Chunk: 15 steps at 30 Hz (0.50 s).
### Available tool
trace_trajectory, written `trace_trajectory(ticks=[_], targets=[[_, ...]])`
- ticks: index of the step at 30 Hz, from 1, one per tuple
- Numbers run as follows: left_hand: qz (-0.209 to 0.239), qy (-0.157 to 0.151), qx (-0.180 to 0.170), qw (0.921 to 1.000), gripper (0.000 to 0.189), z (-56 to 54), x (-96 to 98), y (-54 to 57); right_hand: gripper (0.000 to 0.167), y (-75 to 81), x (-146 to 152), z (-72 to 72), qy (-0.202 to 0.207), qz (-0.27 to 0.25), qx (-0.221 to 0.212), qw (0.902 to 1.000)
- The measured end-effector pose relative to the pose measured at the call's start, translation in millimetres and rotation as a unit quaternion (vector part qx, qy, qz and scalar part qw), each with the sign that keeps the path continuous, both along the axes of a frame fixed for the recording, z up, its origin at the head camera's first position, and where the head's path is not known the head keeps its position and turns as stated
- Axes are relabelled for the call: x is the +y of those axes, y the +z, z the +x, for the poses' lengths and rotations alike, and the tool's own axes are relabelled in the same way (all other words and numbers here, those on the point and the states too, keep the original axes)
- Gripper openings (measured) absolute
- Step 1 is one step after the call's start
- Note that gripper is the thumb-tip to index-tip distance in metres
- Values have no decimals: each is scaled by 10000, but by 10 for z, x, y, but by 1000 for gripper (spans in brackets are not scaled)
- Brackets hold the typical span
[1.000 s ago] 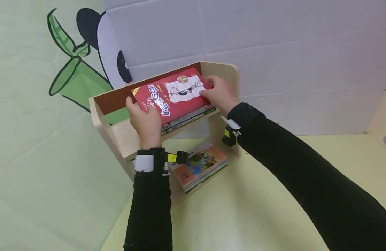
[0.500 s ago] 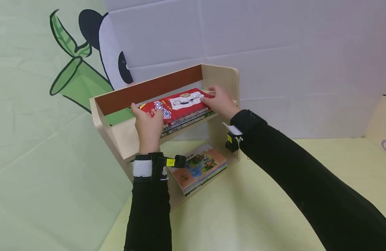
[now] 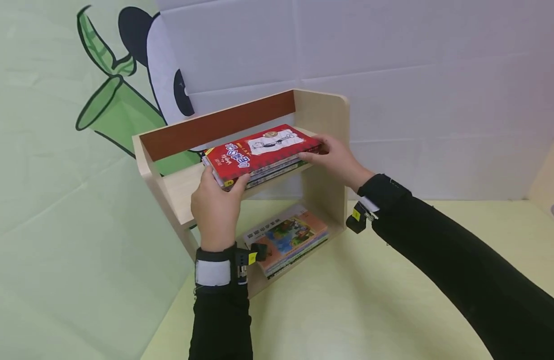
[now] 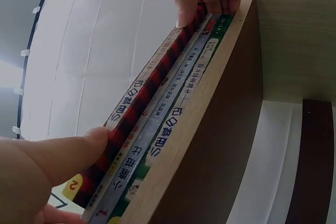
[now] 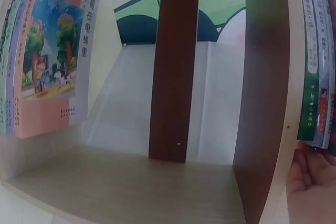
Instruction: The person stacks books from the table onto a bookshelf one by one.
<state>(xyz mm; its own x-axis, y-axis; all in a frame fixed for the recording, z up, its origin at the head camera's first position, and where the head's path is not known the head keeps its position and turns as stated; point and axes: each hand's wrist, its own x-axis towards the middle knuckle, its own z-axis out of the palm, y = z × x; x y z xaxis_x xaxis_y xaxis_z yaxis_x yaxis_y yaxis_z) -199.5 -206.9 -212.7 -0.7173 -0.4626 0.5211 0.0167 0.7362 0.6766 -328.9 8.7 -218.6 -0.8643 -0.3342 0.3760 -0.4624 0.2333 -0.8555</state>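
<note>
A red comic book (image 3: 263,150) lies face up on top of a small stack on the upper shelf of a wooden bookcase (image 3: 324,110). My left hand (image 3: 215,215) holds its left end, the thumb at the front corner. At the opposite end my right hand (image 3: 342,160) has its thumb on the front edge and its fingers against the ends of the books. Under the red book, the left wrist view shows a grey-blue spine (image 4: 157,121) and a green spine (image 4: 195,90), roughly lined up with the shelf edge. Part of each hand's fingers is hidden.
On the lower shelf lies another stack, topped by an orange picture book (image 3: 288,237). The bookcase stands on a pale yellow table (image 3: 394,290) against a cloth backdrop (image 3: 416,100) with a panda drawing. A brown back panel (image 3: 223,125) spans the upper shelf's rear.
The red book has come down from a raised tilt to lie on the stack. Both hands have shifted to its ends, the right one farther right and the left one lower.
</note>
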Motion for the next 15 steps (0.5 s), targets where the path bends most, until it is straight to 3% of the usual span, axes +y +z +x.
trace_trajectory(ticks=[7,15], targets=[[-191,330,253,9990,63,-24,4,-2,57,45,-49,-31,-340,501,141,9981],[-282,507,453,9973,61,-66,26,-39,58,49,-118,-46,-810,391,22,9959]])
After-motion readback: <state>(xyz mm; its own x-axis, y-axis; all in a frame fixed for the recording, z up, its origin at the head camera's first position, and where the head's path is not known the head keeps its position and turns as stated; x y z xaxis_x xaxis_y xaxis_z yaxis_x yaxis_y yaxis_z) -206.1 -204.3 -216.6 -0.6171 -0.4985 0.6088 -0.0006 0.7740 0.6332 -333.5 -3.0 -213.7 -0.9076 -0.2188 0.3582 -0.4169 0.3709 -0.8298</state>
